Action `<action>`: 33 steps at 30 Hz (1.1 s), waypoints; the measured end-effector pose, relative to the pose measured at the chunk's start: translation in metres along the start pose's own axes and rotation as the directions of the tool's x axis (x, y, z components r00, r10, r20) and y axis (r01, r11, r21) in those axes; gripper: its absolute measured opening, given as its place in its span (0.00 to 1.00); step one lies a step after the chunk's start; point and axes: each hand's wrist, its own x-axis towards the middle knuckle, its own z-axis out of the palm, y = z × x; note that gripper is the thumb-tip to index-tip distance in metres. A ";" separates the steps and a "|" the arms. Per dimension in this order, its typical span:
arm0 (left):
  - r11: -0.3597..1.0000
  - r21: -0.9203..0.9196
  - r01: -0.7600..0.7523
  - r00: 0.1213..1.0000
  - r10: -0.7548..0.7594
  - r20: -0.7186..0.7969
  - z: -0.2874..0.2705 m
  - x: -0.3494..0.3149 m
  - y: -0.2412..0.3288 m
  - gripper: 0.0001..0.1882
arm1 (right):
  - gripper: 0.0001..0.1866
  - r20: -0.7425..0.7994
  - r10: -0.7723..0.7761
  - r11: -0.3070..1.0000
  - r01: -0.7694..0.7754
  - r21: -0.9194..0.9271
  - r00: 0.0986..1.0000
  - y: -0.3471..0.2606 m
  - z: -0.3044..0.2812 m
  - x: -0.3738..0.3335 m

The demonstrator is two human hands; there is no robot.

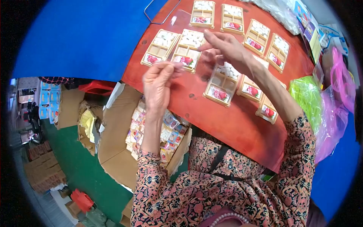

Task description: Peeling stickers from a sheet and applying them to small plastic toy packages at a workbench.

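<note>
My left hand (157,87) is raised over the table's left edge, thumb and fingers pinched together. Whatever is between them is too small or clear to make out. Just beyond its fingertips lie two tan compartment trays, a left one (160,46) and a right one (188,50). Each holds white pieces at the far end and a small packet with a red strawberry picture at the near end. My right hand (228,49) hovers between the right one and a nearer tray (218,94), its fingers apart and holding nothing visible. My right forearm partly covers other trays.
More filled trays (259,36) stand on the red table (181,96). An open cardboard box (119,145) full of packed sets sits below its left edge. Clear plastic bags (280,13) line the far side; green bags (306,96) and pink bags (334,121) hang at the right.
</note>
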 end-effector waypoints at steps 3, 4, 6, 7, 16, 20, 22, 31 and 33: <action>0.989 -0.060 0.133 0.991 -0.131 0.038 -0.002 0.002 -0.017 0.05 | 0.21 0.086 0.022 0.982 -0.038 0.186 0.996 0.008 -0.005 0.014; 0.985 -0.026 0.173 0.984 -0.172 0.038 -0.002 0.002 -0.019 0.05 | 0.16 0.042 0.007 0.976 -0.016 0.215 0.999 0.012 -0.006 0.017; 0.985 0.137 0.109 0.994 -0.112 0.015 -0.003 0.004 -0.022 0.08 | 0.12 -0.004 -0.007 0.971 0.008 0.241 1.000 0.015 -0.008 0.022; 0.814 0.569 -0.117 0.989 0.146 -0.005 -0.003 0.006 -0.022 0.09 | 0.10 -0.033 0.012 0.965 -0.003 0.260 0.999 0.015 -0.010 0.023; 0.403 0.894 -0.195 0.944 0.325 0.059 0.003 0.032 -0.028 0.12 | 0.08 -0.086 0.218 0.969 -0.206 0.134 0.972 0.034 -0.015 0.058; 0.277 0.929 -0.244 0.949 0.265 0.170 0.009 0.041 -0.028 0.09 | 0.13 -0.076 0.220 0.974 -0.223 -0.034 0.973 0.029 -0.008 0.062; 0.165 0.922 -0.351 0.910 0.292 0.294 0.004 0.045 -0.028 0.08 | 0.17 -0.087 0.186 0.937 -0.203 -0.284 0.979 0.023 -0.001 0.064; 0.320 0.884 -0.341 0.932 0.237 0.274 -0.003 0.040 -0.030 0.17 | 0.30 -0.103 -0.098 0.766 0.009 -0.643 0.990 0.033 -0.013 0.073; 0.550 0.811 -0.201 0.979 0.135 0.151 0.004 0.035 -0.026 0.21 | 0.28 -0.107 -0.164 0.787 0.065 -0.613 0.981 0.032 -0.013 0.069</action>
